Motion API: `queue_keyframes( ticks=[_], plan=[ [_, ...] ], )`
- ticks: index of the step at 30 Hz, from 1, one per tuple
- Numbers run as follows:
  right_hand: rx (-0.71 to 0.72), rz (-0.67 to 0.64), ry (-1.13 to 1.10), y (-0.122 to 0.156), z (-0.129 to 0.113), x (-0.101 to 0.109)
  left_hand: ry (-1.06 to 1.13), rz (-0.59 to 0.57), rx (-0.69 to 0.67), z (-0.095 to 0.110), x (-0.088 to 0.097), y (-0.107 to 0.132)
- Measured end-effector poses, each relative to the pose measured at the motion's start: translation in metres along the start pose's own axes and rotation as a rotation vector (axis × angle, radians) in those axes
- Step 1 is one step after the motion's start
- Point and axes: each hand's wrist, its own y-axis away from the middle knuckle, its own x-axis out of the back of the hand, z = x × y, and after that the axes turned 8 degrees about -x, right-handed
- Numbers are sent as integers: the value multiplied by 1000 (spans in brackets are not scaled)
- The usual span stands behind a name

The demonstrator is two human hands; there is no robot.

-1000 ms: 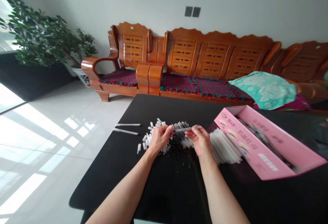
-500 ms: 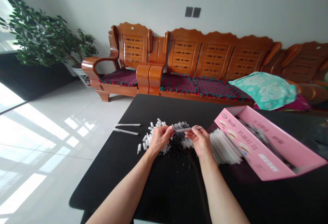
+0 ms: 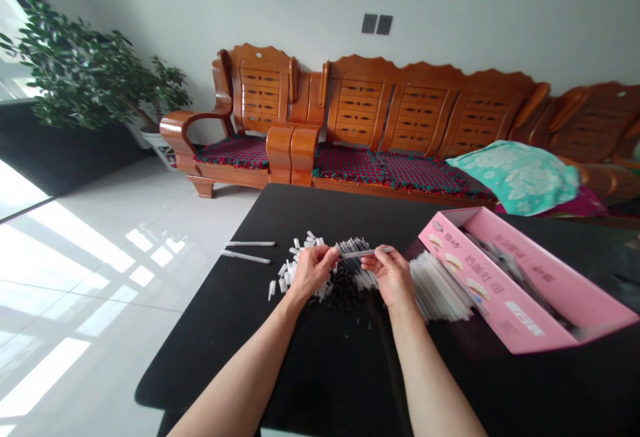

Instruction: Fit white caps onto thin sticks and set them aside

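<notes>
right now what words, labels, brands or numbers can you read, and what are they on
"吐司": end of the large line on the pink box's front; the characters before it are too blurred.
Box front, oval logo, the other line and white label: too blurred to read.
Box, inner wall: dark pink characters, too blurred.
Plant pot: dark marks, unreadable.
No numbers can be read.

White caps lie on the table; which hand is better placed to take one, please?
Probably the left hand: it is right beside the caps, while the right hand is nearer the tubes. Both hold a pen.
</notes>
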Motion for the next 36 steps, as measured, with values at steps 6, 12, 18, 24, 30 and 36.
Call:
queue_keyframes(
  ticks=[6, 12, 18, 24, 30, 36],
  plan=[
    [-1, -7, 14, 0, -1, 0, 37, -1, -30, -2, -1, -1],
    [-2, -5, 13, 0, 0, 0, -32, 25, -24, -1, 1, -1],
    [-6, -6, 13, 1, 0, 0, -46, -52, -8, 2, 0, 0],
    [-11, -3, 14, 0, 0, 1, 20, -12, 17, 2, -1, -1],
    [-12, 1, 22, 1, -1, -1, -47, -28, -1, 1, 1, 0],
    [-18, 32, 7, 4, -3, -6, 20, -12, 10, -1, 0, -1]
  ],
)
